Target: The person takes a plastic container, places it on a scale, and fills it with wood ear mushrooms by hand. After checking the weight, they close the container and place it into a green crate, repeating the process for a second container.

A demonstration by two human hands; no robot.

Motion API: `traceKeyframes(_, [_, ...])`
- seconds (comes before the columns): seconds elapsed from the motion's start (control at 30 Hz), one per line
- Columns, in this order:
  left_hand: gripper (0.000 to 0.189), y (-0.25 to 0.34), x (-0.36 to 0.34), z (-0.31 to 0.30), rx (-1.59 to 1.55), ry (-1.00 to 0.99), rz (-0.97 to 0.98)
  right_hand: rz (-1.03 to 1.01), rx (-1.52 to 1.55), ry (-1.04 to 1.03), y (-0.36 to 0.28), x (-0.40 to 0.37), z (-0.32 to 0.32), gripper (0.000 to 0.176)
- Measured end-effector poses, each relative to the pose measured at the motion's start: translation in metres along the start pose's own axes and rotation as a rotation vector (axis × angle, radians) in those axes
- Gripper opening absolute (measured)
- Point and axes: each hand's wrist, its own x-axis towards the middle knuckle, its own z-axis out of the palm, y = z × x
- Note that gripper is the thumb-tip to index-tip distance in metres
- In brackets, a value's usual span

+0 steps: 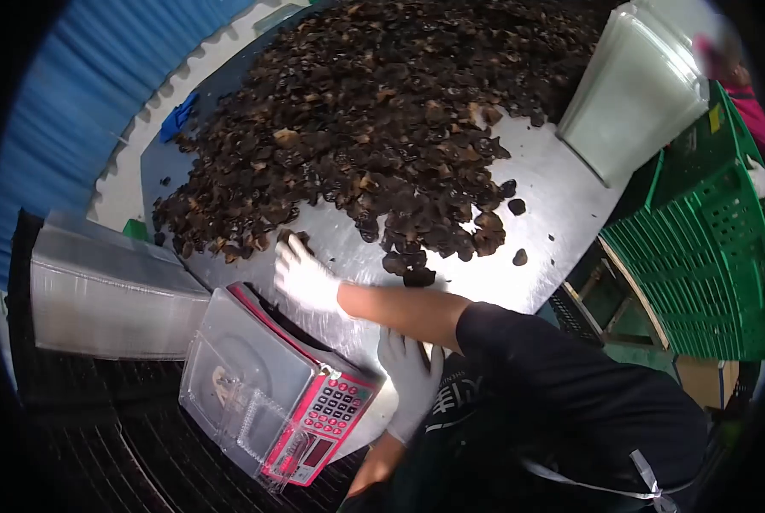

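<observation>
White-gloved, my right hand reaches over the metal table at the near edge of a heap of dark brown, mushroom-like pieces. Its fingers are stretched out, with the tips beside a few pieces; I see nothing gripped. My left hand, also gloved, lies lower down by the table's near edge, fingers extended and apart, holding nothing visible. Between the left hand and the stacked containers sits a red and grey weighing scale. On the scale is a clear plastic container with a small pale item at it.
A stack of clear plastic containers stands left of the scale. Another tall stack of containers is at the table's right. Green crates stand beyond the right edge. A blue cloth lies at the far left edge. Part of another person shows at right.
</observation>
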Motion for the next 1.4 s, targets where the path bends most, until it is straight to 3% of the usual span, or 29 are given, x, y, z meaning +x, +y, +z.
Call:
traceKeyframes(0.1, [0.061, 0.001, 0.001, -0.004, 0.061, -0.007, 0.024, 0.213, -0.135, -0.084, 0.055, -0.001, 0.006, 0.027])
traceKeyframes(0.13, [0.061, 0.000, 0.002, -0.005, 0.056, -0.013, 0.029, 0.306, -0.246, 0.000, 0.072, -0.010, 0.018, 0.025])
traceKeyframes(0.2, [0.059, 0.001, 0.002, -0.005, 0.032, 0.007, 0.044, 0.261, -0.104, -0.079, 0.112, -0.042, -0.001, 0.019])
traceKeyframes(0.27, [0.059, 0.001, 0.001, -0.005, 0.044, 0.000, 0.035, 0.153, -0.228, -0.149, 0.131, -0.080, -0.035, 0.020])
traceKeyframes(0.3, [0.060, 0.001, 0.001, -0.006, 0.024, 0.011, 0.051, 0.166, -0.102, -0.104, 0.140, -0.093, -0.039, 0.028])
traceKeyframes(0.33, [0.060, 0.000, 0.001, -0.006, 0.003, 0.024, 0.070, 0.212, 0.059, 0.084, 0.143, -0.112, -0.036, 0.041])
traceKeyframes(0.37, [0.060, 0.002, 0.002, -0.008, -0.002, 0.013, 0.064, 0.192, 0.059, 0.059, 0.143, -0.130, -0.065, 0.050])
traceKeyframes(0.4, [0.060, 0.003, 0.002, -0.008, -0.006, 0.013, 0.057, 0.179, 0.090, 0.170, 0.144, -0.152, -0.073, 0.052])
traceKeyframes(0.5, [0.063, 0.002, 0.001, -0.011, -0.037, 0.030, 0.069, 0.288, 0.209, 0.241, 0.131, -0.213, -0.095, 0.053])
traceKeyframes(0.57, [0.056, 0.002, 0.003, -0.015, -0.278, 0.019, -0.044, 0.401, 0.312, 0.227, 0.108, -0.247, -0.099, 0.049])
traceKeyframes(0.67, [0.051, 0.007, 0.019, -0.026, -0.355, -0.017, -0.091, 0.355, 0.273, 0.133, 0.077, -0.287, -0.065, 0.048])
traceKeyframes(0.73, [0.048, 0.008, 0.037, -0.015, -0.377, 0.026, -0.099, 0.322, 0.242, 0.128, 0.058, -0.290, -0.053, 0.047])
traceKeyframes(0.83, [0.046, 0.011, 0.069, 0.003, -0.087, 0.190, 0.149, 0.306, 0.194, 0.068, 0.044, -0.276, -0.039, 0.051])
traceKeyframes(1.0, [0.030, 0.007, 0.096, 0.009, 0.149, 0.121, 0.103, 0.317, 0.108, -0.030, 0.059, -0.276, -0.043, 0.054])
traceKeyframes(1.1, [0.028, 0.000, 0.080, -0.006, 0.044, 0.255, 0.245, 0.396, 0.104, 0.159, 0.078, -0.285, -0.050, 0.042])
traceKeyframes(1.2, [0.030, 0.003, 0.059, -0.027, 0.204, 0.199, 0.109, 0.421, 0.077, 0.339, 0.082, -0.264, -0.064, 0.028])
traceKeyframes(1.27, [0.035, -0.007, 0.049, -0.024, 0.302, 0.129, 0.002, 0.278, 0.081, 0.435, 0.080, -0.240, -0.055, 0.026])
traceKeyframes(1.33, [0.040, -0.009, 0.045, -0.023, 0.190, 0.219, 0.013, 0.195, 0.110, 0.359, 0.070, -0.214, -0.051, 0.029])
traceKeyframes(1.4, [0.047, -0.010, 0.048, -0.026, 0.157, 0.128, -0.077, 0.097, 0.000, 0.294, 0.076, -0.195, -0.041, 0.034])
